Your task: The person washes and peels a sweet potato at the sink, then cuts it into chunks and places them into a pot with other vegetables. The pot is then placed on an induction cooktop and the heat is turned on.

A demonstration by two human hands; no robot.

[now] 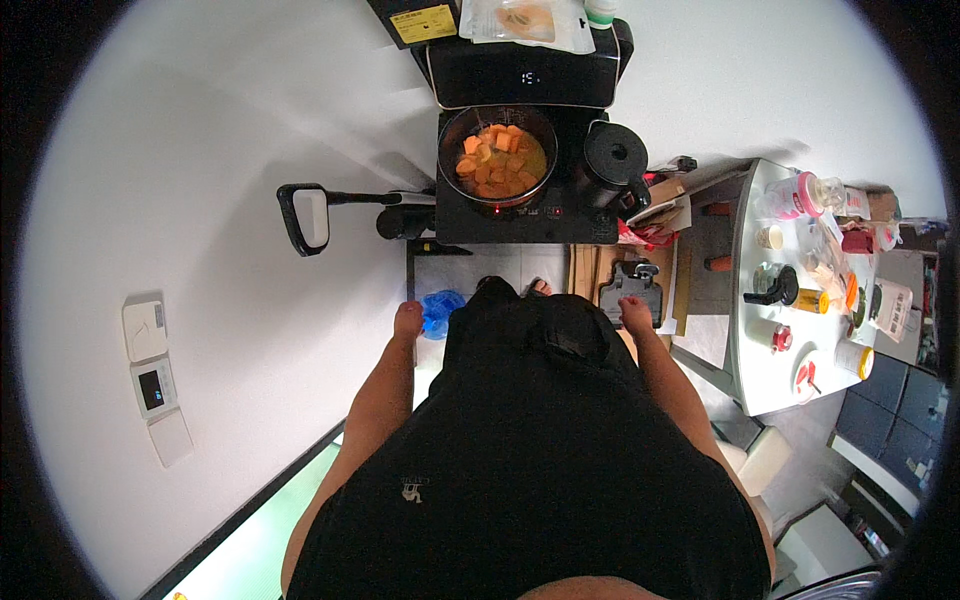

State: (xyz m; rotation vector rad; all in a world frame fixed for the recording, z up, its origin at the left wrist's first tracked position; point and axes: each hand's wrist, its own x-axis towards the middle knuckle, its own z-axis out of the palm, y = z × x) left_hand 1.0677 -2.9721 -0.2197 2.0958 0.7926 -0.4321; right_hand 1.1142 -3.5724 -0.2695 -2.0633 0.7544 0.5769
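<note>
Low at my side, my left hand [409,319] appears beside a blue plastic water jug [442,312]; its fingers are hidden, so any hold on the jug is unclear. My right hand [635,313] hangs with its fingers curled in, nothing visible in it, above a dark plastic case-like object [631,283]. In front of me, a round pot [448,182] holds orange chunks in yellowish liquid. It stands on a black induction cooktop [525,231] with small red lights lit. A black lidded kettle [616,154] stands to the right of the pot.
Behind the cooktop is a black appliance [525,75] with a lit display and packages on top. A long-handled tool [304,219] juts out left. At right, a white table [750,375] carries jars, bottles and a plate. Cardboard [583,262] stands below the cooktop.
</note>
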